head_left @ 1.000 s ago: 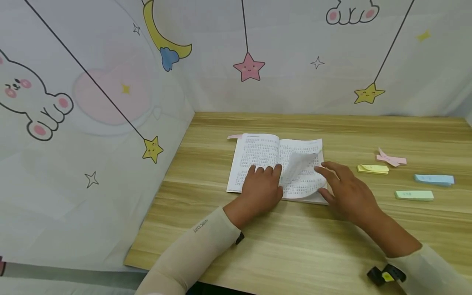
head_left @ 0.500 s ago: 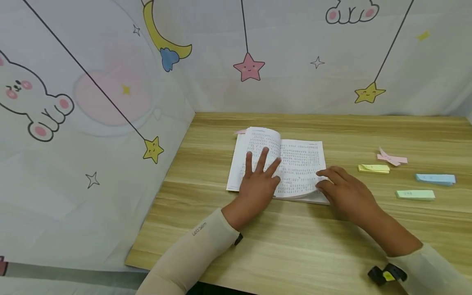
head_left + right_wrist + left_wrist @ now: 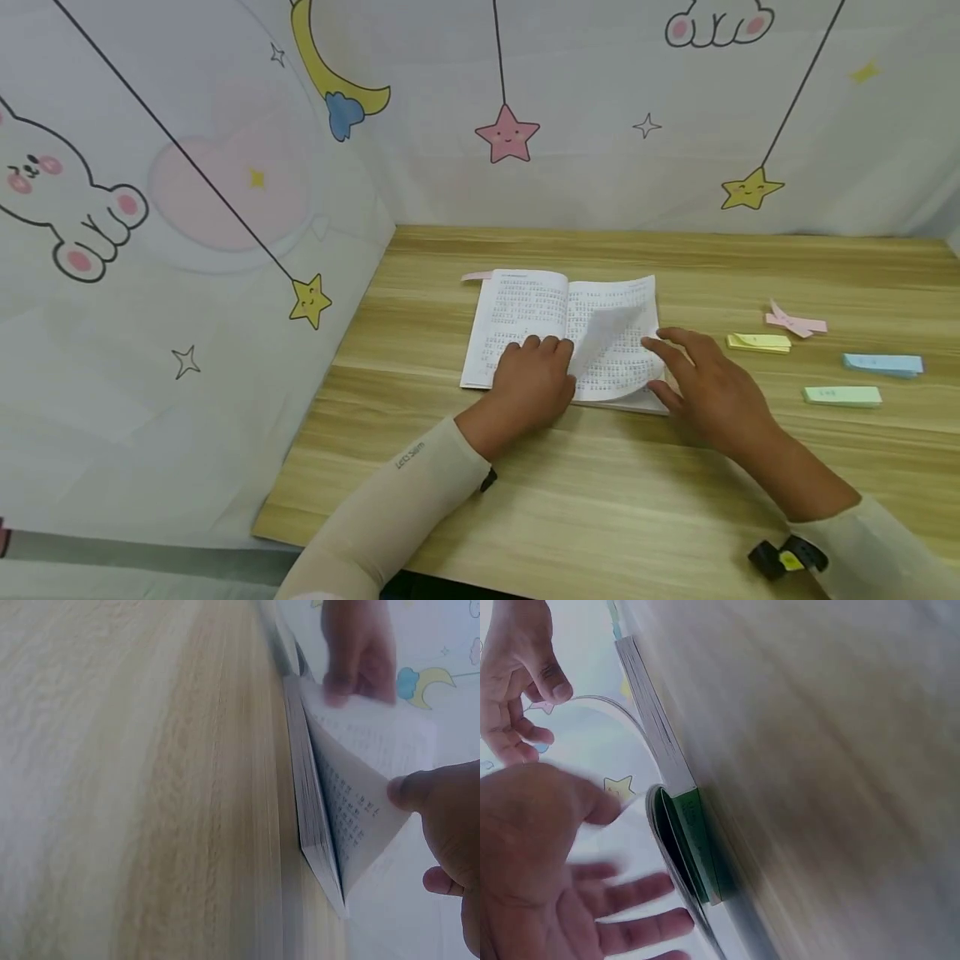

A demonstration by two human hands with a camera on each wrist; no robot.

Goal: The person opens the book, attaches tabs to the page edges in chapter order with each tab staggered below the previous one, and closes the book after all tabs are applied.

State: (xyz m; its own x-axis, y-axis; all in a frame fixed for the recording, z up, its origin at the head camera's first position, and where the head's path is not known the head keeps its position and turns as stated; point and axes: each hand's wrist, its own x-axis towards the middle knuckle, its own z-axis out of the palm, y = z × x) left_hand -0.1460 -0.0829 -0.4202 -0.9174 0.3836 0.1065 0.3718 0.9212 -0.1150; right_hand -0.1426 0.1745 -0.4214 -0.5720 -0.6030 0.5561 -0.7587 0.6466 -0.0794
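The book (image 3: 525, 308) looks like matt paper, the table (image 3: 600, 492) smooth wood.

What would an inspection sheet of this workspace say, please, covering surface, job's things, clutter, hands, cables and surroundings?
Surface: wood-grain table.
Job's things: open book, a page raised on its right side; pink tab sticking out at far left.
Clutter: pink strips, yellow strips, blue strips and green strips right of the book.
Hands: left hand over the book; right hand at its right edge.
Cables: nothing seen.
Surroundings: white backdrop with cartoon prints.
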